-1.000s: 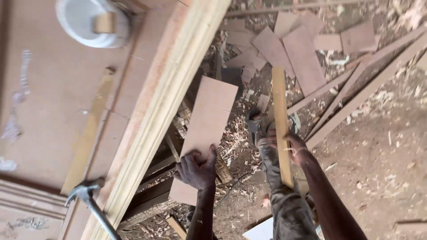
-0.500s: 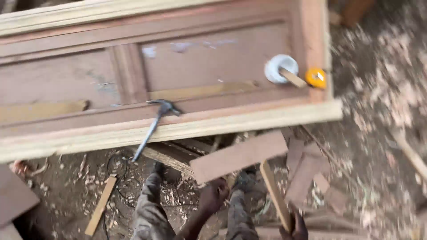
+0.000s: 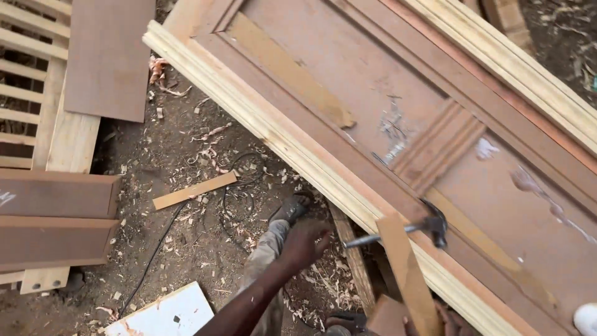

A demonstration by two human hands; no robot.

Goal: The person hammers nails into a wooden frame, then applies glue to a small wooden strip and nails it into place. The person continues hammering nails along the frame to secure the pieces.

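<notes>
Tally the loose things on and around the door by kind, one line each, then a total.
Claw hammer lying on the door: 1
Flat wood strips, one in the right hand, one on the ground, one on the door panel: 3
White board on the ground: 1
Black cable on the ground: 1
Total: 6

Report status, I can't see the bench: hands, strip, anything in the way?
Left hand empty, beside hammer handle. Right hand grips wooden strip, mostly out of frame. Hammer lies on door panel edge, behind the strip.
</notes>
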